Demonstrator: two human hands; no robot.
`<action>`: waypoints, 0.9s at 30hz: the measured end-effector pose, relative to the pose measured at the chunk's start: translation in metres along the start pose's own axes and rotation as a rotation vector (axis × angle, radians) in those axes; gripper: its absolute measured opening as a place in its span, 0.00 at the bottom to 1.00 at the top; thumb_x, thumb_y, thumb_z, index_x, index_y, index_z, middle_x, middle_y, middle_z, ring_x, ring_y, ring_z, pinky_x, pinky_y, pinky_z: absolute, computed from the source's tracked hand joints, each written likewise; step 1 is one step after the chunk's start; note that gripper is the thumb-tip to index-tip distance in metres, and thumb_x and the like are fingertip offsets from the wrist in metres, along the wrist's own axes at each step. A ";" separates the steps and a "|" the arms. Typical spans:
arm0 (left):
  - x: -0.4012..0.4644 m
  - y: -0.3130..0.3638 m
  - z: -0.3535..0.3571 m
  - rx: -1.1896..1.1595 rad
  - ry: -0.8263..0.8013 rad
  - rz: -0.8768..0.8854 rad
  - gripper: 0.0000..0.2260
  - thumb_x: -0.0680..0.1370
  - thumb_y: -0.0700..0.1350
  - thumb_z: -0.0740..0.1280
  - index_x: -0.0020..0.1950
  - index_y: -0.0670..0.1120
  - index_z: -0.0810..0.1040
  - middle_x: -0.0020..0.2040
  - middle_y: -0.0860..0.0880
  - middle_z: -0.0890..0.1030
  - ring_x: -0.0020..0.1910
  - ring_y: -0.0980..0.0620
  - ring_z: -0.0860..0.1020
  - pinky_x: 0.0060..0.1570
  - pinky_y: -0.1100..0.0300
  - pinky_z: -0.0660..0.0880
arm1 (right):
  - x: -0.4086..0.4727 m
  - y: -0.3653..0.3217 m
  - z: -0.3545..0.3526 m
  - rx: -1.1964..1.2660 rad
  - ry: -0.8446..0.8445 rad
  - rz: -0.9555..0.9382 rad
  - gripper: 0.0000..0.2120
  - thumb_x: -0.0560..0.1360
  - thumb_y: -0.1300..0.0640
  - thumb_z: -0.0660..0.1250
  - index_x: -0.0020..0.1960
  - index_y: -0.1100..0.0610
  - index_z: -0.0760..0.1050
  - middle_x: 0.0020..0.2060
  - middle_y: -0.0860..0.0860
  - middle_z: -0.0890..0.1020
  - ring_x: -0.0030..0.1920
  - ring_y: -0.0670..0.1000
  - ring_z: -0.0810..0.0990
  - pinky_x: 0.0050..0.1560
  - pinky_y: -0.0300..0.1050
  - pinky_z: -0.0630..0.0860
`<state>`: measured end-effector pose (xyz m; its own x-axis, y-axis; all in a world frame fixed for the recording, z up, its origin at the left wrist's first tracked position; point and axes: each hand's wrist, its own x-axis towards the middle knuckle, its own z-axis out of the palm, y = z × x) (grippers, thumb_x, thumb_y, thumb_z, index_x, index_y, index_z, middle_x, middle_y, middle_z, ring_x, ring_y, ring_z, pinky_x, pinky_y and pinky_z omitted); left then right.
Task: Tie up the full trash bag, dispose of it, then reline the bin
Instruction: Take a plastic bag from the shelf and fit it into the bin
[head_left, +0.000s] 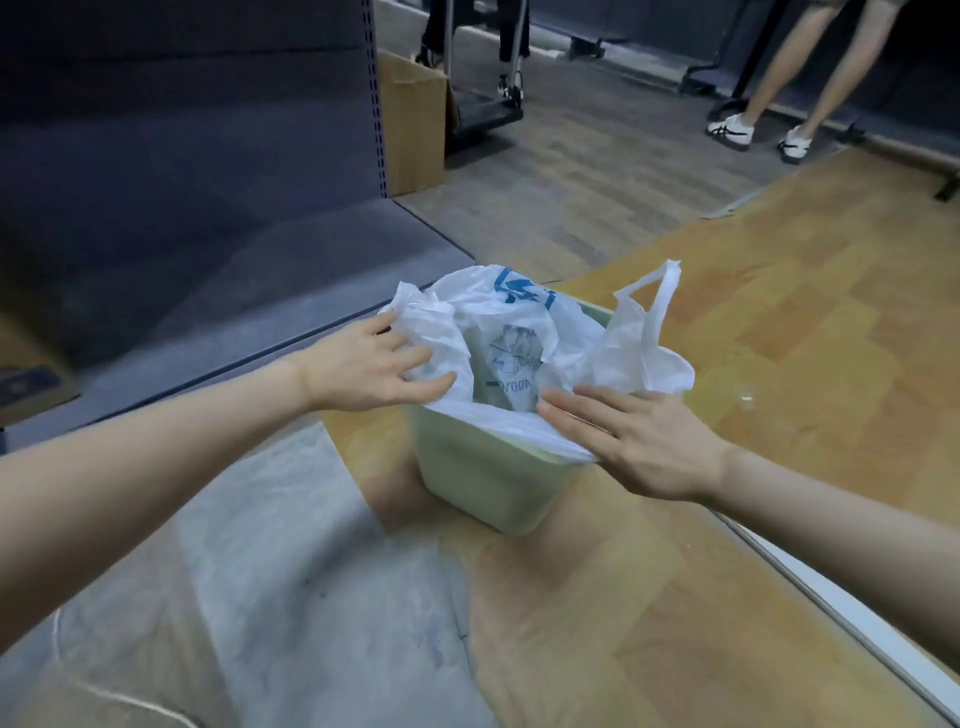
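head | white printed bag (524, 332) lines pale-green bin (483, 483) | handles loose

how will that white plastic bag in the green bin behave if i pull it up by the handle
The white plastic bag looks thin and crumpled, so it is probably floppy and will stretch toward its handle. The green bin looks small and light, so it may lift or tip along with it.

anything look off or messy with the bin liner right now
The bag sits unevenly in the bin: its near edge is folded over the rim, but one handle sticks up loose on the far right. Small white specks lie on the floor beside it.
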<state>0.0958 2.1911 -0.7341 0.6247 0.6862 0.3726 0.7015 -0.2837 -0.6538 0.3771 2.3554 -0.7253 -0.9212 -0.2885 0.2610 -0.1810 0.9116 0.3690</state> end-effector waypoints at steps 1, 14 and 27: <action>0.000 -0.001 0.000 0.018 0.008 -0.005 0.19 0.65 0.31 0.66 0.54 0.46 0.72 0.34 0.46 0.79 0.25 0.49 0.72 0.39 0.56 0.79 | -0.002 -0.003 0.001 -0.006 0.000 -0.002 0.20 0.74 0.65 0.53 0.60 0.62 0.78 0.58 0.56 0.82 0.48 0.57 0.85 0.28 0.43 0.79; -0.016 -0.001 -0.008 0.066 -0.165 0.058 0.12 0.75 0.40 0.57 0.32 0.45 0.73 0.47 0.44 0.83 0.44 0.46 0.82 0.56 0.42 0.75 | -0.030 -0.017 0.010 -0.023 -0.031 -0.004 0.16 0.80 0.54 0.49 0.66 0.51 0.66 0.62 0.56 0.78 0.57 0.61 0.80 0.32 0.42 0.80; -0.033 0.009 -0.022 -0.162 -0.370 0.047 0.14 0.66 0.40 0.60 0.21 0.44 0.76 0.60 0.40 0.80 0.58 0.40 0.79 0.54 0.28 0.67 | -0.058 -0.015 0.018 -0.028 -0.067 0.062 0.17 0.79 0.54 0.51 0.66 0.47 0.65 0.66 0.55 0.73 0.64 0.63 0.73 0.22 0.36 0.69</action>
<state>0.0892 2.1510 -0.7379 0.5125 0.8563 0.0632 0.7386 -0.4021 -0.5410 0.4271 2.3643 -0.7622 -0.9516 -0.2108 0.2237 -0.1142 0.9181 0.3795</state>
